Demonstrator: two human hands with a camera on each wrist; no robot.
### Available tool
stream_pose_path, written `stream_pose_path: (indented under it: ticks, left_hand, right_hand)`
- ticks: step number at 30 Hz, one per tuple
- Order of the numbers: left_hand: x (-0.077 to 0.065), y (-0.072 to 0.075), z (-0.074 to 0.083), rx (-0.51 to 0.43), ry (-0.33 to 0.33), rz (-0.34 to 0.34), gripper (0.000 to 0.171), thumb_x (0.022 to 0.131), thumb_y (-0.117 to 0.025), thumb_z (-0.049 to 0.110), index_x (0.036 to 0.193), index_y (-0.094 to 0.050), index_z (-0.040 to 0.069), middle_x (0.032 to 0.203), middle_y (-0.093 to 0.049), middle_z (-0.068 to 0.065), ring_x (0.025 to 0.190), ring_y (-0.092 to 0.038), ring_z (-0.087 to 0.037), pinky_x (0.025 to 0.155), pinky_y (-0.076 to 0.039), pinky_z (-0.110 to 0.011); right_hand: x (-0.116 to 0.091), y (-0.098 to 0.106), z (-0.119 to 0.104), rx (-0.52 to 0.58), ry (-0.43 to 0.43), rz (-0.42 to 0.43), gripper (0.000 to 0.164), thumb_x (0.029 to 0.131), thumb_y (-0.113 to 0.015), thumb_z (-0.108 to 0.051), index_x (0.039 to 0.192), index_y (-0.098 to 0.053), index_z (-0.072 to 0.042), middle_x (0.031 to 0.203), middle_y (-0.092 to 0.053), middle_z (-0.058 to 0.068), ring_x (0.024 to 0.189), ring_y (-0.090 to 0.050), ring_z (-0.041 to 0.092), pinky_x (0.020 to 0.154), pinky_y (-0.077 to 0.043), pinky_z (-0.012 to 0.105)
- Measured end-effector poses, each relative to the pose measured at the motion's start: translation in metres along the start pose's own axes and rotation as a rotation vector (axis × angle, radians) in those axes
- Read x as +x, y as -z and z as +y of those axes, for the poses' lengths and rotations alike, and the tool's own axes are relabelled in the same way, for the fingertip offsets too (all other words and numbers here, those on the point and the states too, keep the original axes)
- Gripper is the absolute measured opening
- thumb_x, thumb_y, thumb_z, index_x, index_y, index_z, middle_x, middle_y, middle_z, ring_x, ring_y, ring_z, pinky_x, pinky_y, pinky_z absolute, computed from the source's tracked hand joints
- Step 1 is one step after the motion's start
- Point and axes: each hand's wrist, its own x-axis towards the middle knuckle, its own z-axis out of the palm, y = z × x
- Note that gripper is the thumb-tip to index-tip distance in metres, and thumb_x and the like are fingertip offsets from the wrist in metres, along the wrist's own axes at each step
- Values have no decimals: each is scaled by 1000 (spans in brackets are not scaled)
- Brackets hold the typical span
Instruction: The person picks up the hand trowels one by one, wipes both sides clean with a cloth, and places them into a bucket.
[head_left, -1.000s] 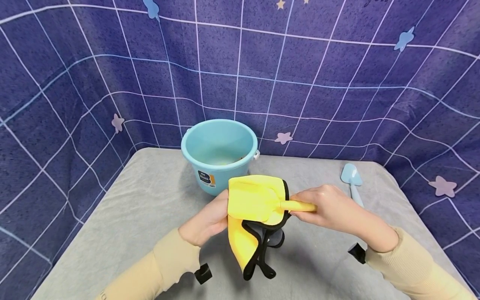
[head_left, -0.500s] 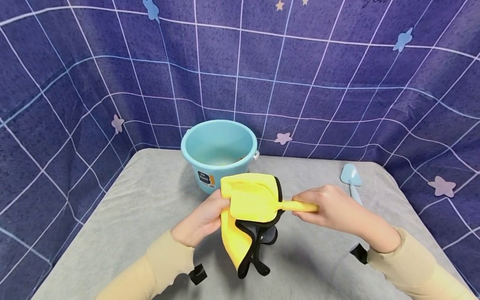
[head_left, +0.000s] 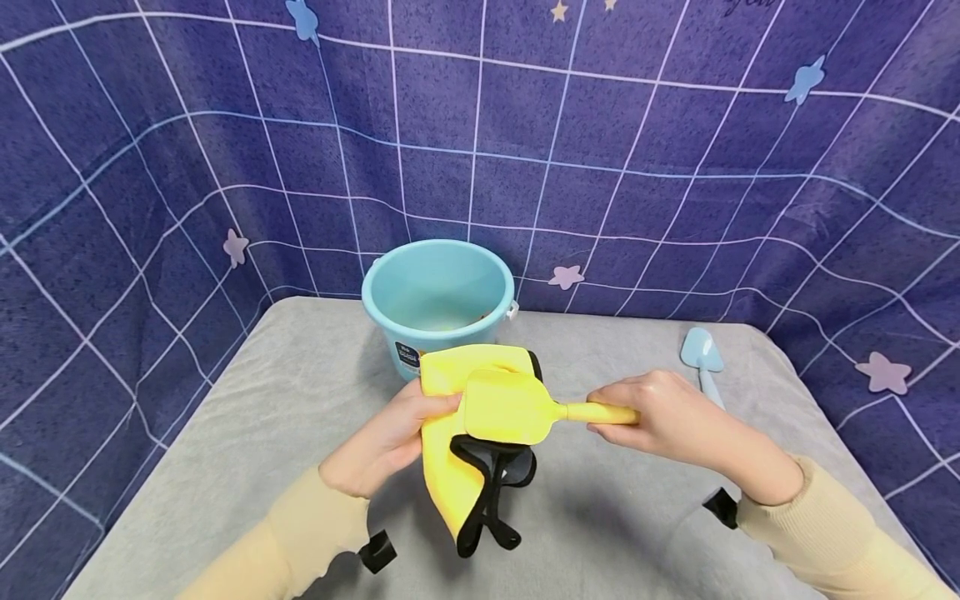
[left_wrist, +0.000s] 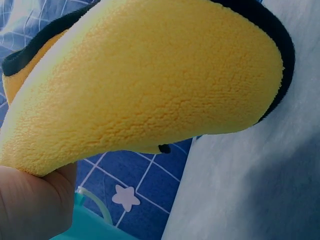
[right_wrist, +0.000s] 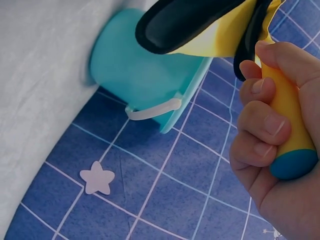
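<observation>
A yellow fleecy cloth [head_left: 444,467] with black trim hangs folded from my left hand [head_left: 390,437], which grips it with the thumb on top. In the left wrist view the cloth [left_wrist: 170,80] fills most of the frame and hides nearly all the fingers. My right hand [head_left: 660,417] holds a yellow toy shovel [head_left: 506,407] by its handle, fingers curled round it. The shovel's blade lies over the cloth, pointing left. In the right wrist view the handle [right_wrist: 287,115] ends in a blue cap, and the right hand [right_wrist: 285,130] wraps it.
Behind the cloth stands a light blue bucket [head_left: 438,333] with a white handle [right_wrist: 155,109]. A small light blue shovel [head_left: 702,354] lies at the back right of the grey-covered table [head_left: 262,417]. A dark blue curtain [head_left: 600,150] with a white grid and stars surrounds it.
My left hand has moved left with the cloth, which has slid leftward under the shovel's blade. The right hand and shovel handle have barely moved.
</observation>
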Motion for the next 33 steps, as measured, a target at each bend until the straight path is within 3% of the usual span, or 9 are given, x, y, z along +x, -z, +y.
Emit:
stream_pose_path:
  ticks: [8,16,28,33]
  left_hand:
    - [-8,7,7,22,7,64,35,91,-51,-2,124,-42,-2,107,-62,-4,99,-64,-14,87,-52,-30]
    - [-15,15,13,41,-5,64,27,90,-52,-2,116,-48,3,103,-64,-3,96,-65,-14,85,-53,-29]
    - [-24,23,21,102,-13,110,29,90,-55,2,118,-47,3,103,-63,-3,95,-66,-14,85,-53,-30]
    - [-29,26,25,115,-43,100,25,90,-56,1,114,-52,5,102,-65,-2,94,-67,-14,83,-54,-30]
  right_hand:
    - [-1,-1,1,-2,-5,-9,10,79,-73,-21,85,-65,-24,69,-51,-20,55,-39,-11,49,-35,6]
    - [-2,-1,2,-8,-11,-16,13,77,-74,-19,84,-65,-24,68,-50,-21,55,-38,-11,48,-33,6]
    - [-5,-3,2,-19,-10,1,10,79,-73,-20,85,-65,-23,66,-51,-18,54,-37,-10,46,-33,7]
    - [-7,-4,4,-34,-14,5,10,79,-73,-21,85,-66,-22,67,-52,-18,54,-37,-10,46,-33,7]
